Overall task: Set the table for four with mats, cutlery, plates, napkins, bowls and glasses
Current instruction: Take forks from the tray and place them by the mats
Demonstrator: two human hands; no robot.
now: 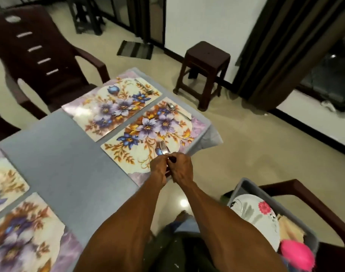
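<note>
**Q:** Cream floor tiles surround what work surface?

**A:** They surround a grey-clothed dining table (55, 169) carrying floral printed rectangular placemats. The placemat nearest the hands (148, 134) lies at the table's right edge, and a second placemat (110, 107) lies just beside it on the far side. Two more mats show at the lower left.

**Q:** Where does the cutlery lie relative to the fingers?

**A:** A silver metal fork (163, 147) juts out just beyond the fingertips, over the near end of the nearest placemat. Its handle end is hidden inside the hands.

**Q:** Which way does it point?

**A:** Tines point away from the person, towards the far end of the mat. The long axis runs roughly along the line of the forearms.

**Q:** How are the hands posed?

**A:** Both forearms reach forward and converge. The left hand (159, 170) and the right hand (182, 167) meet, touching, fingers curled inward and pinching the fork's handle end between them. Whether another piece is held with it cannot be told.

**Q:** What else is set?

**A:** A silver spoon (174, 109) lies at the far end of the nearest mat. Another silver piece (145, 87) lies on the second mat. A grey plastic tub (246, 190) on a dark brown chair at right holds a white flowered plate (256, 216).
</note>
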